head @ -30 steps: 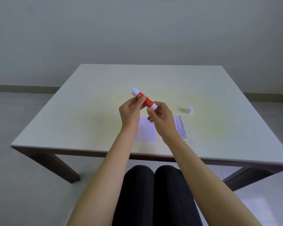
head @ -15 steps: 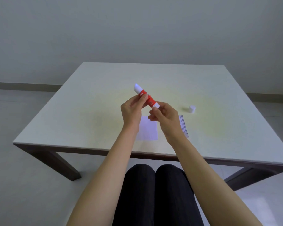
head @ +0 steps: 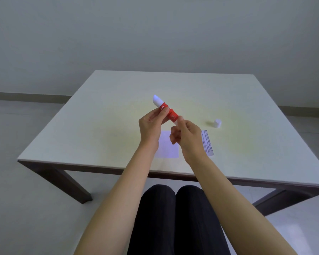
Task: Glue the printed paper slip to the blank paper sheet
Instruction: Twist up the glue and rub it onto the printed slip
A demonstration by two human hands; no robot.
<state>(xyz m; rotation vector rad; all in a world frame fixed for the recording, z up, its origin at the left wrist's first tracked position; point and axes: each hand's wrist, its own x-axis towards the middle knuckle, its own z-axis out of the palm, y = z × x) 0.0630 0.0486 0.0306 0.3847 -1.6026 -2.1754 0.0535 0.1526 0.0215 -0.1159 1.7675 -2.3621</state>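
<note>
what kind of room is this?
Likely a bare indoor room, perhaps a recording setup: a plain wall, a white table holding only papers and a cap, and a pale tiled floor.

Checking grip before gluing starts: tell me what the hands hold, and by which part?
Both hold the glue stick: left hand pinches the red barrel, right hand grips its lower white end. The cap sits on the table.

Both forearms reach forward, left hand [head: 149,126] and right hand [head: 187,137] raised close together, fingers pinched.
</note>
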